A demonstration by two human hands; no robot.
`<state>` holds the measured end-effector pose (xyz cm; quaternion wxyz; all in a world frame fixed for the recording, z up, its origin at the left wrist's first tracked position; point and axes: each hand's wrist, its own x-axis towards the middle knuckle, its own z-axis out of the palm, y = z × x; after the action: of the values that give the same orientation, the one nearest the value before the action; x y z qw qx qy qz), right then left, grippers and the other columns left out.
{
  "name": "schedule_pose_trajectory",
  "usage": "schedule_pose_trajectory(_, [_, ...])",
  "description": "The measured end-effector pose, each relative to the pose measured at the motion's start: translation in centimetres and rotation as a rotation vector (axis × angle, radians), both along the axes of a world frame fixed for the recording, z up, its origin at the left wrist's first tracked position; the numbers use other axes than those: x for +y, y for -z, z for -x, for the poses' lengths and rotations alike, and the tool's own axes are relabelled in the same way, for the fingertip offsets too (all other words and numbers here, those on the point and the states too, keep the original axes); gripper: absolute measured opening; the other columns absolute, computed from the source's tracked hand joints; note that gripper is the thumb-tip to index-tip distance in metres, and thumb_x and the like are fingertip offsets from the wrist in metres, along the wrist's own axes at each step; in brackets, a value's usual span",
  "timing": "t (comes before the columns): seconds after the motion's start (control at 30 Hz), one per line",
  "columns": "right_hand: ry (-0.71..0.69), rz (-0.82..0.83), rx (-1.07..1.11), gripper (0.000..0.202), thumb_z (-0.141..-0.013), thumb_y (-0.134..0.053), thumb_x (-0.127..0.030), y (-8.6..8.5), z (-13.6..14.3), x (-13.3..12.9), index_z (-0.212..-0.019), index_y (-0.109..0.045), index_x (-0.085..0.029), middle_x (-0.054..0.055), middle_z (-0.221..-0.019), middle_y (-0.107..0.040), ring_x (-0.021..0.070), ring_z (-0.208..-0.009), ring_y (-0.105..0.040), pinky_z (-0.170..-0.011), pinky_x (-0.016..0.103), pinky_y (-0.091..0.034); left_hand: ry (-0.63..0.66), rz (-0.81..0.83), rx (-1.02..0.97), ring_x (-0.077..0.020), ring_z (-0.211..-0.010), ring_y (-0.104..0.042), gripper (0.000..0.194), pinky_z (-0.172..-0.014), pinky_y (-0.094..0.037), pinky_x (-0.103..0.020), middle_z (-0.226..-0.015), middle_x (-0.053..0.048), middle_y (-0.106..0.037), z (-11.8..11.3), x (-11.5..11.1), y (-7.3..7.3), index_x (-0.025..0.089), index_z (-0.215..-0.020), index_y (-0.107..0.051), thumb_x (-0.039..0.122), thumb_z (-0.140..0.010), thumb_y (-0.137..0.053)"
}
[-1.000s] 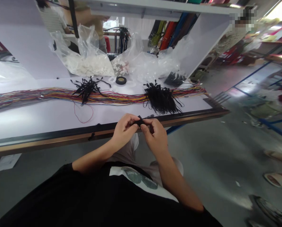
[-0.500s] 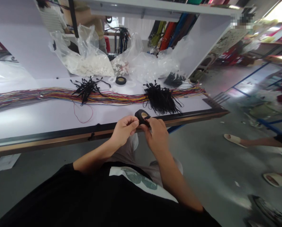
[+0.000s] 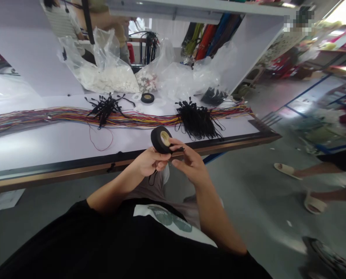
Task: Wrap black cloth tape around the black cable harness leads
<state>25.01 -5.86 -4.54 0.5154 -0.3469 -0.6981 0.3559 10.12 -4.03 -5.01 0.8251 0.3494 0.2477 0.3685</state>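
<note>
My left hand (image 3: 150, 161) is closed in a pinch over the table's front edge. A thin black cable (image 3: 153, 179) loops down below its fingers, and a small dark end of it sticks out to the right. A roll of black tape (image 3: 158, 140) with a pale core stands tilted just above the left fingertips. My right hand (image 3: 192, 161) is beside the roll, fingertips at its right side and thumb spread apart below. Whether those fingertips press on the roll is hard to see. Beyond lie a bundle of coloured wires (image 3: 149, 121) and a pile of short black cables (image 3: 197, 121).
A smaller black cable pile (image 3: 105, 110) lies on the wires to the left. Behind stand a second tape roll (image 3: 147, 98) and plastic bags of white parts (image 3: 109, 79). The table's front edge (image 3: 74, 166) runs before me. Another person's sandalled feet (image 3: 315, 203) are at the right.
The tape roll has moved left and up, with its core turned more toward me. My right thumb and fingers have spread apart. A cable loop now shows below my left hand.
</note>
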Motion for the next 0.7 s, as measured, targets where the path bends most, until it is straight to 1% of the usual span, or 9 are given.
schedule_pose_trajectory(0.07, [0.053,0.066,0.116,0.009,-0.074,-0.065,-0.029,-0.4,0.2,-0.4,-0.082,-0.065,-0.025,0.002,-0.113,-0.062,0.0176,-0.097,-0.059,-0.079,0.032,-0.048,-0.085,-0.09,0.001,-0.0024,-0.034,-0.031,0.03,-0.035,-0.023,-0.016,-0.041,0.007,-0.037,-0.3,-0.3,0.1,0.015,-0.056,-0.047,0.029,-0.056,-0.074])
schedule_pose_trajectory(0.13, [0.155,0.117,0.214,0.009,-0.075,-0.064,-0.032,-0.6,0.5,-0.7,-0.075,-0.063,-0.024,0.001,-0.097,-0.063,0.015,-0.084,-0.059,-0.071,0.029,-0.048,-0.174,-0.217,-0.015,-0.0045,-0.039,-0.037,0.03,-0.039,-0.029,-0.018,-0.045,0.005,-0.042,-0.3,-0.4,0.0,0.015,-0.055,-0.049,0.033,-0.057,-0.073])
schedule_pose_trajectory(0.17, [0.184,0.149,0.216,0.011,-0.075,-0.063,-0.033,-0.8,0.5,-0.8,-0.073,-0.062,-0.023,0.001,-0.088,-0.062,0.0139,-0.076,-0.057,-0.068,0.028,-0.047,-0.201,-0.277,-0.02,-0.0058,-0.043,-0.041,0.028,-0.043,-0.032,-0.019,-0.05,0.003,-0.047,-0.1,-0.4,-0.1,0.015,-0.056,-0.052,0.033,-0.056,-0.074])
schedule_pose_trajectory(0.23, [0.223,0.169,0.118,0.012,-0.074,-0.063,-0.033,-1.2,0.4,-1.0,-0.07,-0.061,-0.021,-0.001,-0.077,-0.059,0.0129,-0.068,-0.054,-0.065,0.028,-0.045,-0.184,-0.413,0.027,-0.008,-0.053,-0.047,0.021,-0.05,-0.037,-0.021,-0.062,0.0,-0.054,0.5,-0.3,-0.6,0.015,-0.06,-0.058,0.029,-0.057,-0.074])
schedule_pose_trajectory(0.33, [0.341,0.048,-0.149,0.011,-0.073,-0.064,-0.03,-1.8,0.1,-1.2,-0.065,-0.061,-0.021,0.0,-0.077,-0.06,0.0153,-0.073,-0.055,-0.069,0.031,-0.044,-0.168,-0.661,0.289,-0.0093,-0.06,-0.05,0.01,-0.057,-0.041,-0.022,-0.07,-0.001,-0.057,1.4,-0.1,-1.3,0.016,-0.071,-0.063,0.023,-0.065,-0.066])
schedule_pose_trajectory(0.4, [0.421,-0.04,-0.259,0.011,-0.074,-0.062,-0.03,-1.9,0.3,-1.3,-0.067,-0.063,-0.022,0.001,-0.078,-0.061,0.0159,-0.074,-0.055,-0.069,0.032,-0.045,-0.245,-0.804,0.511,-0.0101,-0.063,-0.052,0.007,-0.061,-0.042,-0.022,-0.069,0.0,-0.057,1.5,0.0,-1.5,0.017,-0.074,-0.062,0.018,-0.068,-0.06])
schedule_pose_trajectory(0.47, [0.459,-0.058,-0.298,0.012,-0.078,-0.058,-0.031,-1.8,0.7,-1.4,-0.071,-0.064,-0.022,0.001,-0.075,-0.061,0.0151,-0.069,-0.055,-0.064,0.03,-0.045,-0.325,-0.902,0.666,-0.0117,-0.067,-0.054,0.006,-0.066,-0.043,-0.023,-0.07,0.0,-0.059,1.3,0.0,-1.3,0.018,-0.072,-0.061,0.016,-0.07,-0.056])
schedule_pose_trajectory(0.57, [0.478,-0.033,-0.325,0.014,-0.081,-0.053,-0.031,-1.3,1.5,-1.6,-0.078,-0.064,-0.022,0.001,-0.076,-0.066,0.0153,-0.068,-0.058,-0.064,0.029,-0.046,-0.427,-0.972,0.765,-0.0147,-0.075,-0.056,0.01,-0.073,-0.044,-0.026,-0.075,-0.003,-0.062,0.6,-0.1,-0.5,0.019,-0.07,-0.059,0.016,-0.075,-0.051])
schedule_pose_trajectory(0.7, [0.503,0.007,-0.352,0.014,-0.082,-0.053,-0.034,-0.9,1.8,-1.6,-0.082,-0.062,-0.022,0.002,-0.08,-0.069,0.0169,-0.071,-0.062,-0.065,0.029,-0.048,-0.555,-0.919,0.783,-0.0156,-0.077,-0.056,0.008,-0.075,-0.044,-0.027,-0.075,-0.003,-0.061,-0.3,-0.9,0.4,0.02,-0.071,-0.056,0.017,-0.076,-0.051])
